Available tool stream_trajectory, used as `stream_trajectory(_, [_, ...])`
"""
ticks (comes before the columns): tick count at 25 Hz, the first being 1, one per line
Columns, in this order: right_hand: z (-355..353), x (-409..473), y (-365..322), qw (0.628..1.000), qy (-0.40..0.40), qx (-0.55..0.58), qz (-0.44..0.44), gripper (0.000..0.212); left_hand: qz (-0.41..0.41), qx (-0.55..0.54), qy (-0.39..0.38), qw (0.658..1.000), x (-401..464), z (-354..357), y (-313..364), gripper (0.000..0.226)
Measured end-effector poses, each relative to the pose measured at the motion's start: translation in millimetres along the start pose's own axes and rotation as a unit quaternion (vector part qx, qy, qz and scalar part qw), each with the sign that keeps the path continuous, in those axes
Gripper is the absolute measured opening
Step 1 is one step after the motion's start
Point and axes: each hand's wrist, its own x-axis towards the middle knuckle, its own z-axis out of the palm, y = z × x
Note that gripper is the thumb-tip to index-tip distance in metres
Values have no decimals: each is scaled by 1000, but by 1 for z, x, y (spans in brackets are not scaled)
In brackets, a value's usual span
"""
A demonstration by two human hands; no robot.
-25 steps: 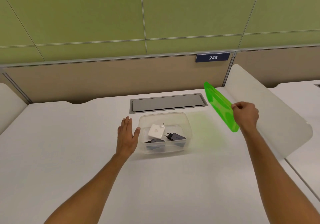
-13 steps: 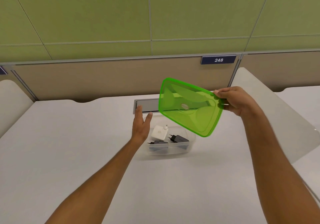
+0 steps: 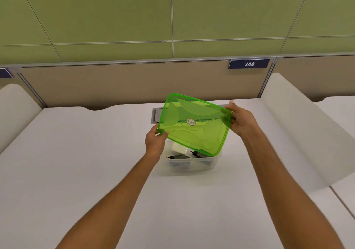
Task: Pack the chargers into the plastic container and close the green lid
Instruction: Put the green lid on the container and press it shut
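The green lid (image 3: 195,122), a translucent rectangular sheet of plastic with rounded corners and a small oval label at its centre, is held in the air above the plastic container (image 3: 192,164); it is tilted, its far edge raised and its near right corner dipping down over the container's right side; it is not seated on the rim. Seen from the head camera, the left hand (image 3: 154,140) pinches the lid's near left corner, thumb on top and fingers curled underneath, closed on the edge; the right hand (image 3: 241,121) grips the lid's right edge, fingers wrapped over it and the thumb pointing up behind. Both bare forearms reach in from the bottom of the view.

The plastic container is clear and rectangular and stands on the white desk (image 3: 76,162), just below and between the two hands; its far half is hidden behind the lid. Inside it lie the chargers: a white charger (image 3: 179,148) at the back left, partly covered by the lid; a dark charger (image 3: 177,157) in front of it; another dark charger (image 3: 197,154) to the right, with its plug end showing under the lid's edge.

Behind the lid, a grey cable flap (image 3: 156,115) is set into the desk; a beige partition at the back carries a blue sign (image 3: 249,64) reading 248; white curved dividers (image 3: 299,123) flank the desk on each side; green wall panels fill the top.
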Motion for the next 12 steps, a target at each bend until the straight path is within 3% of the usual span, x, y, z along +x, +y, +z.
stream_trajectory(4, [3, 1, 28, 997, -35, 19, -73, 10, -20, 15, 29, 999, -1, -7, -1, 25])
stream_trajectory(8, [-2, 13, 51, 992, 17, -67, -103, 34, 2, 114, 22, 993, -5, -16, -11, 11])
stream_trajectory(12, [-8, 36, 75, 968, 64, -220, -102, 40, 33, 247, 2, 969, -10, -22, -20, 37])
